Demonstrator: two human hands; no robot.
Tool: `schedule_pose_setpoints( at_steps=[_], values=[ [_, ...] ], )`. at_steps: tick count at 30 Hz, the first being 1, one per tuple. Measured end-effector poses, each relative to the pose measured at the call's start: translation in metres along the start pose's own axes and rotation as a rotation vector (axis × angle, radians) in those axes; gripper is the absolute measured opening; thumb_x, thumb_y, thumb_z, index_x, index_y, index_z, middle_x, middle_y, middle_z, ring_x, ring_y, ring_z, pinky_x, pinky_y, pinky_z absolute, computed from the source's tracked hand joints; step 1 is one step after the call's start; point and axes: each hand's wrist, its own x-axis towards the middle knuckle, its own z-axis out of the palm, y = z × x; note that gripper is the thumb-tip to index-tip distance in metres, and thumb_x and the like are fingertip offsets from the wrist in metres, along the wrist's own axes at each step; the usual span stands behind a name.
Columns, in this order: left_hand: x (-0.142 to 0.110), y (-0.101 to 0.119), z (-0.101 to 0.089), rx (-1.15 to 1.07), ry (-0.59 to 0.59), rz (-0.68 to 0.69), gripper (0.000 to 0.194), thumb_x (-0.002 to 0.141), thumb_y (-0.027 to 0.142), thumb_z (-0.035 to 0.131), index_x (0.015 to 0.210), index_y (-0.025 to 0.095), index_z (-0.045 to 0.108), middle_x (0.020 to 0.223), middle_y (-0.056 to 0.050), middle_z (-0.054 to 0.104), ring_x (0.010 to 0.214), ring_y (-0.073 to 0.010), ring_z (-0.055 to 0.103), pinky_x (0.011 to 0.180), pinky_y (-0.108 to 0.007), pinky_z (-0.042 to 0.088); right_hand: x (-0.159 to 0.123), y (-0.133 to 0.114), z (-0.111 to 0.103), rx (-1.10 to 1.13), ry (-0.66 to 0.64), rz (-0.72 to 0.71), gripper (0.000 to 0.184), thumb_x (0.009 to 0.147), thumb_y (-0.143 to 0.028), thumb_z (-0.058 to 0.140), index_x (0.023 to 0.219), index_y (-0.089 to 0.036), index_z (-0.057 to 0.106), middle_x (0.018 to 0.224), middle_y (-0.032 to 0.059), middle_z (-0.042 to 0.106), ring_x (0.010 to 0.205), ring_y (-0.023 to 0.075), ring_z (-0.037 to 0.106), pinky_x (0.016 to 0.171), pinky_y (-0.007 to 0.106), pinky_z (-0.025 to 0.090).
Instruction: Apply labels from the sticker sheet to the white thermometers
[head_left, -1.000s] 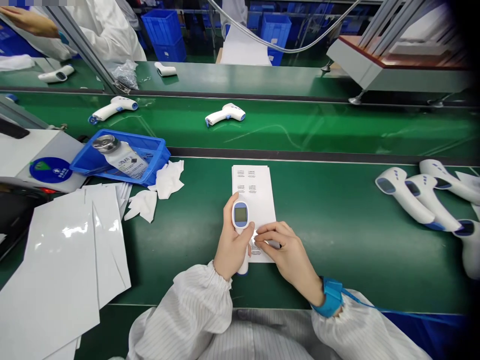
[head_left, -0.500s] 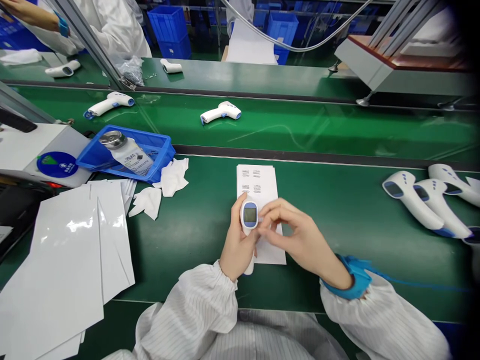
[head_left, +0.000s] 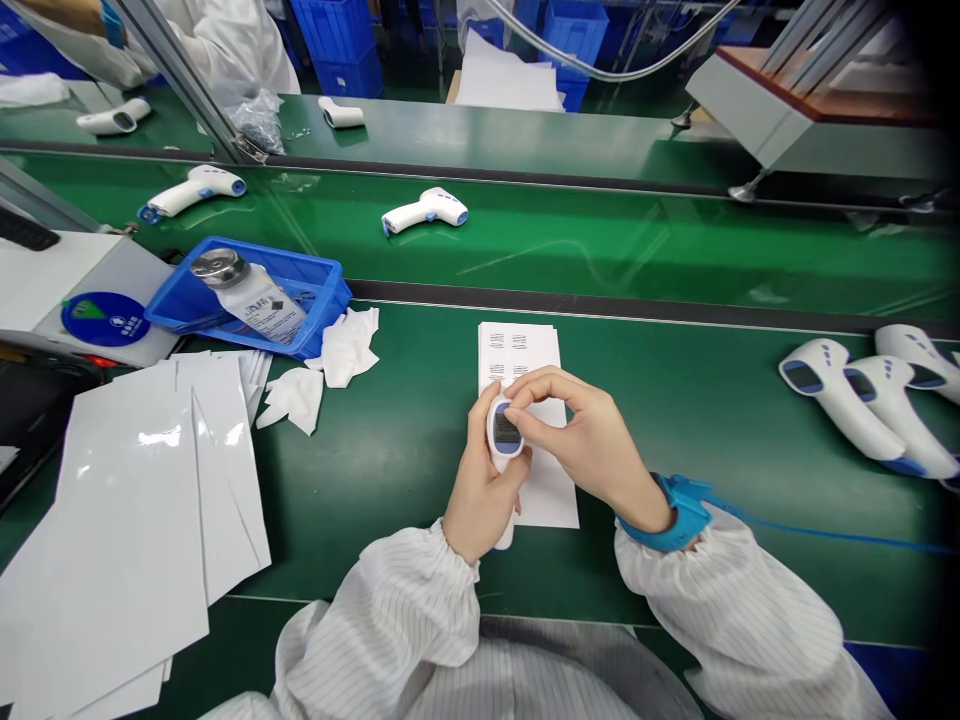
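Note:
My left hand (head_left: pixel 481 495) is closed around a white infrared thermometer (head_left: pixel 507 440), its blue-framed screen facing up at me. The thumb and index finger of my right hand (head_left: pixel 581 428) are pinched together at the upper edge of that screen. Whatever lies between those fingertips is too small to make out. Beneath both hands a stack of white sheets with small printed text (head_left: pixel 517 345) lies on the green table. A blue band circles my right wrist, with a cord running off to the right.
Several similar thermometers (head_left: pixel 840 400) lie at the right. A blue tray (head_left: pixel 322 300) holds a metal-capped bottle (head_left: pixel 259 300); crumpled wipes (head_left: pixel 349 345) lie beside it. Glossy white sheets (head_left: pixel 135 520) cover the left. Two thermometers (head_left: pixel 426 210) rest on the green belt. Across it sits another person.
My right hand has moved from the right side of the thermometer to over its screen, fingertips now at the upper edge. The view has shifted slightly. The left hand keeps its hold.

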Motion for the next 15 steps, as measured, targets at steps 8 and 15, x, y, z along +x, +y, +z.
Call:
schedule_pose_setpoints(
  at_steps=[8,15],
  values=[
    [-0.0006,0.0017,0.0000,-0.003,-0.008,-0.013,0.065,0.092,0.025,0.057,0.145,0.040,0.023,0.157,-0.005,0.030,0.054,-0.0045,0.053,0.038,-0.020,0.045,0.0006,-0.0008,0.0011,-0.001,0.011,0.008,0.013,0.079,-0.010,0.066,0.075,-0.022,0.064,0.089,-0.0002,0.070,0.088,0.0167,0.066,0.083,0.031,0.051],
    [0.0003,0.0024,0.0001,-0.015,-0.006,-0.004,0.065,0.090,0.029,0.060,0.144,0.040,0.025,0.156,-0.006,0.031,0.056,-0.0067,0.053,0.038,-0.022,0.045,0.0007,-0.0024,0.0021,0.006,0.013,0.027,0.013,0.079,-0.011,0.064,0.075,-0.023,0.064,0.090,0.0007,0.070,0.089,0.0180,0.066,0.084,0.034,0.051]
  ],
)
